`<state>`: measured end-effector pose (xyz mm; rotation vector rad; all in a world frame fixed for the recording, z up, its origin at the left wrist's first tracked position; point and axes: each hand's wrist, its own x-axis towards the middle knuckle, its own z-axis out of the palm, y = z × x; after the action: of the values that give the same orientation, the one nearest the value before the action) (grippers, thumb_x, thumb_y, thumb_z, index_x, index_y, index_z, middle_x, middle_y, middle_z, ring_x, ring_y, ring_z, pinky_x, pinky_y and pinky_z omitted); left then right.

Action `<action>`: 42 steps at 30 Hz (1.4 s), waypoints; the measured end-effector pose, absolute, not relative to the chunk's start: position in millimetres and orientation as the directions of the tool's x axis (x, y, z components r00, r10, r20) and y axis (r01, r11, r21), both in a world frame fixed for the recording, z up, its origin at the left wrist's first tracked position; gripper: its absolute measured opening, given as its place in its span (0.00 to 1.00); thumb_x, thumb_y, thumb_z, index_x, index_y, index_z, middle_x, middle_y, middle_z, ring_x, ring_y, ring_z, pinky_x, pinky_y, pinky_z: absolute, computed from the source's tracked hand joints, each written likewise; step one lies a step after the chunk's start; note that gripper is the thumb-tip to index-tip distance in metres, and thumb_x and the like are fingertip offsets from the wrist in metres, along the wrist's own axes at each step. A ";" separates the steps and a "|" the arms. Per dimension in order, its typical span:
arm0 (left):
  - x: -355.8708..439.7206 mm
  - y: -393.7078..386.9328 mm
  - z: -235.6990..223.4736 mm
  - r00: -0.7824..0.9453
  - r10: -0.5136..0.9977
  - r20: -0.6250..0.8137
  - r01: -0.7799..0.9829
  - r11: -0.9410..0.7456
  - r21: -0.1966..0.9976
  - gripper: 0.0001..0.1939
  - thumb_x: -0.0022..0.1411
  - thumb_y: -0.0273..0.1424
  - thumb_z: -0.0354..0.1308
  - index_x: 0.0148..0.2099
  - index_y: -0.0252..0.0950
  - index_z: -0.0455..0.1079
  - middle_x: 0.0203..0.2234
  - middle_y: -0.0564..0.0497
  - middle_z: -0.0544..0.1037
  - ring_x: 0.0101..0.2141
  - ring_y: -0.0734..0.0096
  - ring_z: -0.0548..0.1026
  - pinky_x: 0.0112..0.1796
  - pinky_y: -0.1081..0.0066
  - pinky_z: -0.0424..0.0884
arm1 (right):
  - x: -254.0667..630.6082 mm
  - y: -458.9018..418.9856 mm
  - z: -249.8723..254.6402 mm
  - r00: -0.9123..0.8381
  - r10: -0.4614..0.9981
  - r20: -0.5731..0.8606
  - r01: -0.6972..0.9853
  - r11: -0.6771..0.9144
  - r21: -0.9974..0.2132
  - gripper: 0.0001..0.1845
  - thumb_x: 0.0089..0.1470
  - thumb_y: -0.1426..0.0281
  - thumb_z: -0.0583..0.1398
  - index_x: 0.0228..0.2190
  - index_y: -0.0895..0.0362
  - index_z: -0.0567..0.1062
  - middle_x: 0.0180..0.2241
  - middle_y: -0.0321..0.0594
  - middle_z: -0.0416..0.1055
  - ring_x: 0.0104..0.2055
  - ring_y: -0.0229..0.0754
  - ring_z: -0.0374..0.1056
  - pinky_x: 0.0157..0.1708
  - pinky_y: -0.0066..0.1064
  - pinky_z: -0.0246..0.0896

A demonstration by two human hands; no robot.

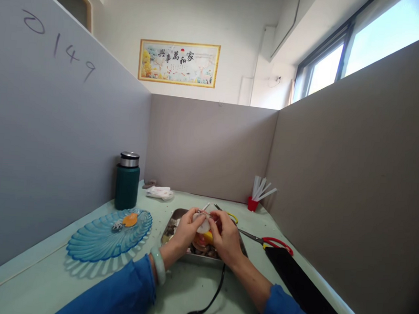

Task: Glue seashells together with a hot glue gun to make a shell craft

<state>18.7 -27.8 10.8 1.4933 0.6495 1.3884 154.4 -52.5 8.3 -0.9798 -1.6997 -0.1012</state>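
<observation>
Both hands meet above a metal tray (202, 260) in the middle of the table. My left hand (184, 232) pinches a small whitish, roundish piece (202, 225) from its left side. On the other side, the fingers of my right hand (225, 235) close at the same piece's upper right edge. A thin pinkish strand seems to run between the fingertips; its kind is too small to make out. Beneath the hands, the tray holds mixed small brown and pale bits and a yellow item (208, 237), partly hidden by my right hand.
At left are a blue scalloped plate (88, 242) bearing an orange piece (130, 219), and a green flask (127, 187). A white packet (160, 193) and red cup (252, 204) of white sticks stand behind. Red-handled scissors (277, 243), a black strip (303, 285) lie right; black cable (208, 307) in front.
</observation>
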 end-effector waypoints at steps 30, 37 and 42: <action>20.4 -25.4 9.8 0.181 0.891 0.417 -0.204 -0.381 0.902 0.17 0.52 0.43 0.59 0.30 0.34 0.62 0.20 0.56 0.67 0.21 0.77 0.66 0.23 0.78 0.62 | 153.2 -56.1 10.2 -0.136 0.506 0.852 0.595 0.729 -0.338 0.08 0.58 0.70 0.53 0.37 0.56 0.71 0.33 0.41 0.69 0.34 0.39 0.65 0.35 0.30 0.60; 19.6 -24.7 8.3 0.169 0.880 0.445 -0.169 -0.419 0.892 0.17 0.52 0.43 0.59 0.29 0.33 0.61 0.20 0.56 0.65 0.22 0.78 0.65 0.23 0.79 0.62 | 152.7 -57.1 12.2 -0.130 0.523 0.842 0.588 0.725 -0.359 0.07 0.58 0.69 0.53 0.35 0.56 0.70 0.32 0.40 0.69 0.33 0.39 0.65 0.35 0.30 0.60; 20.7 -28.5 9.7 0.182 0.887 0.425 -0.191 -0.392 0.900 0.18 0.53 0.45 0.57 0.29 0.34 0.61 0.19 0.57 0.65 0.20 0.77 0.65 0.21 0.78 0.62 | 152.6 -57.9 12.7 -0.126 0.517 0.847 0.586 0.727 -0.357 0.08 0.58 0.69 0.52 0.34 0.56 0.70 0.31 0.40 0.69 0.33 0.39 0.65 0.35 0.30 0.60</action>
<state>20.7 -28.5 9.7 1.4881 0.7016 1.4003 152.6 -57.9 12.7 -0.8712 -1.7747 -0.0750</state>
